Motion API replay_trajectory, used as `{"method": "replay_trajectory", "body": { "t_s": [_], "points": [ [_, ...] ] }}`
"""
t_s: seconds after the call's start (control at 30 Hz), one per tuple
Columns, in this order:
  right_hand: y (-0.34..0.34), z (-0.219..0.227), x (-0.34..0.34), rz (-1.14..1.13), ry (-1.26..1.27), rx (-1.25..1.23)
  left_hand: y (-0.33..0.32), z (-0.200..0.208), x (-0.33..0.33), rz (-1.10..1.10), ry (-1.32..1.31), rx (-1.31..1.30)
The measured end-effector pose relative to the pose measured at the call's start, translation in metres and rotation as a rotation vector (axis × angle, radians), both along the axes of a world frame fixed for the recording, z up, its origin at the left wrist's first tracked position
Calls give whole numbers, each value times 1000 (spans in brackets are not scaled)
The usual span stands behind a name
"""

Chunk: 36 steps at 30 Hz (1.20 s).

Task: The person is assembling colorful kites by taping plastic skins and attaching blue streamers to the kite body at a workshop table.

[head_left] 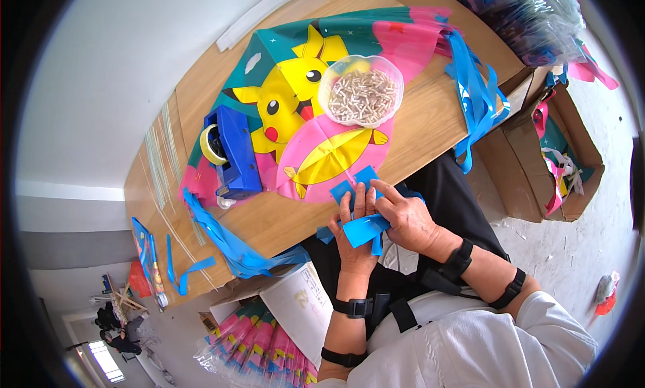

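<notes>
At the near edge of the table, my left hand (359,252) grips a folded blue ribbon (363,231), its fingers bent around the strip. My right hand (407,219) is closed on the same ribbon, fingertips pressed to its upper part. The ribbon's loose ends hang below the fingers. Just beyond both hands lies a kite sheet (396,38) in green and pink, printed with a yellow cartoon character. A clear bowl (401,96) of small pale tubes rests on the sheet. Left of it stands a blue tape dispenser (240,156) with a yellowish roll.
Blue streamers (474,85) droop over the table's right edge, and more streamers (235,243) at the left. Thin rods (163,156) lie on the wooden table (430,122). An open cardboard box (514,163) is at right. Below the table are wrapped kites (259,341).
</notes>
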State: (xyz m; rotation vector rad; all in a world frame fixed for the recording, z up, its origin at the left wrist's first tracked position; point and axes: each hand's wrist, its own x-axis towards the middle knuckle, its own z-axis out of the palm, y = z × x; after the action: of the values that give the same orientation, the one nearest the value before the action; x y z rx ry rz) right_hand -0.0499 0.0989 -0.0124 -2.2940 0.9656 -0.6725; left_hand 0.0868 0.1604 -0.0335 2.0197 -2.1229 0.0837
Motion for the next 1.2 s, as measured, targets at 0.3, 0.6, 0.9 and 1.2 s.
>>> {"method": "replay_trajectory", "body": {
  "t_s": [0.3, 0.6, 0.9, 1.2],
  "points": [
    [3, 7, 3, 36, 268, -34, 1, -2, 1, 27, -104, 38],
    [3, 5, 4, 32, 270, -47, -1, 0, 0, 3, 39, -8],
    [4, 7, 4, 34, 274, -2, 0, -1, 0, 16, 43, -24],
    [6, 7, 5, 1, 260, -17, -1, -3, 1, 22, -84, 7]
  ]
}}
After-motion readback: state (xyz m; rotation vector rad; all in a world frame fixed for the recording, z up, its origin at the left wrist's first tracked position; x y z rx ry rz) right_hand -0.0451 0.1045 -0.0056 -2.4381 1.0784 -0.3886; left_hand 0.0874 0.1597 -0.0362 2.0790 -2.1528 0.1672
